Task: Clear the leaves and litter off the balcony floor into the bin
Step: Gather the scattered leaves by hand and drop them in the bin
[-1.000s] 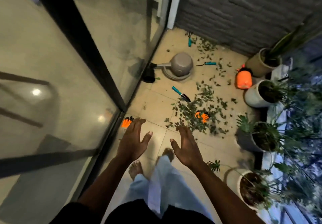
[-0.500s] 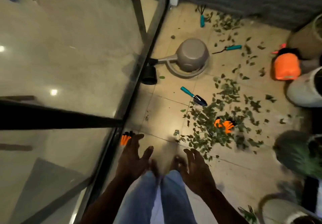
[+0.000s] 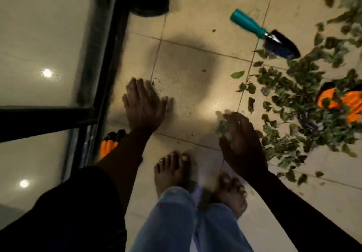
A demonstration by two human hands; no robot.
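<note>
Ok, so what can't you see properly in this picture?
Head view only:
- right hand: motion blur, so unclear whether it grips the leaves at its fingers.
- orange glove: half buried in the leaf pile, cut by the right edge.
- second orange glove: left forearm covers most.
- bin: out of frame.

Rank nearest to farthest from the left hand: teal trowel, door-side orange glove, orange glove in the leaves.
1. Door-side orange glove, just back-left of the left hand.
2. Teal trowel, ahead-right.
3. Orange glove in the leaves, far right.
</note>
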